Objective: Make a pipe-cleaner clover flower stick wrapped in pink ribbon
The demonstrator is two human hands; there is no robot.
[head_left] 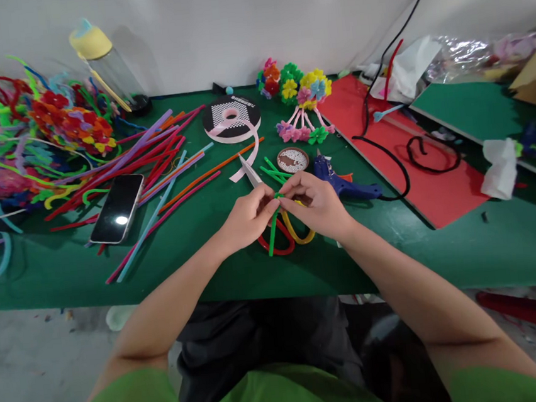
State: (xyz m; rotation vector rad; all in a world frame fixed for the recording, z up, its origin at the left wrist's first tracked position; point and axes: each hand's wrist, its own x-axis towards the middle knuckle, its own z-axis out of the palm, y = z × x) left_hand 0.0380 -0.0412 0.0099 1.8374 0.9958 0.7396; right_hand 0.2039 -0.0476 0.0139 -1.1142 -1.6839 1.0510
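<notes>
Between the fingertips of both hands is a green pipe cleaner (273, 231), its straight end hanging down and its upper part bent into a small knot. My left hand (249, 214) pinches it from one side, and my right hand (318, 204) from the other. Below them lie scissors (252, 172) with one red and one yellow handle loop, partly covered by the hands. Just beyond, several cut green pipe cleaners (275, 173) rest by a round tin of white beads (292, 159). A blue glue gun (349, 187) lies right of my right hand.
A ribbon spool (233, 131) and finished pipe-cleaner flowers (302, 93) stand at the back. Loose pipe cleaners (163, 154), a phone (118, 209) and a bottle (111, 71) are on the left. A red board (417, 174) with a black cord lies on the right.
</notes>
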